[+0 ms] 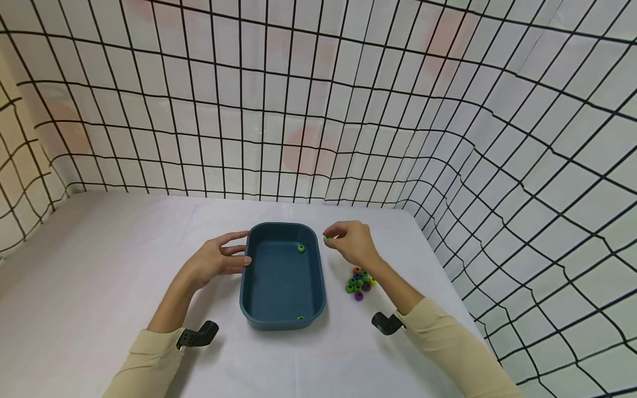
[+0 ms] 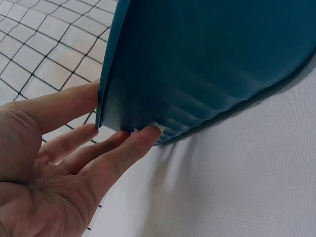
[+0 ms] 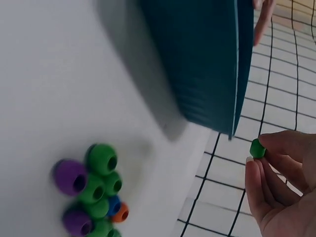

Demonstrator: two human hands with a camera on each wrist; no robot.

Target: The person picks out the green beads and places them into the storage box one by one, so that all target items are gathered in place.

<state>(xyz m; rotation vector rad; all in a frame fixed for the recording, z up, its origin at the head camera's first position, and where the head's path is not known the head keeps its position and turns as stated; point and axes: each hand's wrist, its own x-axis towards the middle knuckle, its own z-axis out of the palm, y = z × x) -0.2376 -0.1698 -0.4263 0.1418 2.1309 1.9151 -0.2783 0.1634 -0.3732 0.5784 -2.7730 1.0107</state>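
Note:
A deep blue plastic tray (image 1: 282, 323) stands on the white cloth, with one green bead (image 1: 301, 249) near its far right corner and another (image 1: 301, 318) at its near wall. My left hand (image 1: 219, 261) holds the tray's left side, thumb over the rim and fingers against the outer wall (image 2: 163, 74). Just right of the tray's far right corner, my right hand (image 1: 352, 243) pinches a green bead (image 3: 257, 148) between thumb and fingertips, above the cloth. A small pile of beads (image 1: 359, 283), green, purple, blue, orange and yellow, lies near my right forearm.
A black wire grid (image 1: 278, 105) rises behind the table and along the right side, with pale sheeting behind it. White cloth (image 1: 124, 265) covers the table. Each beige sleeve (image 1: 154, 354) has a black wrist-camera mount (image 1: 199, 334) near the cuff.

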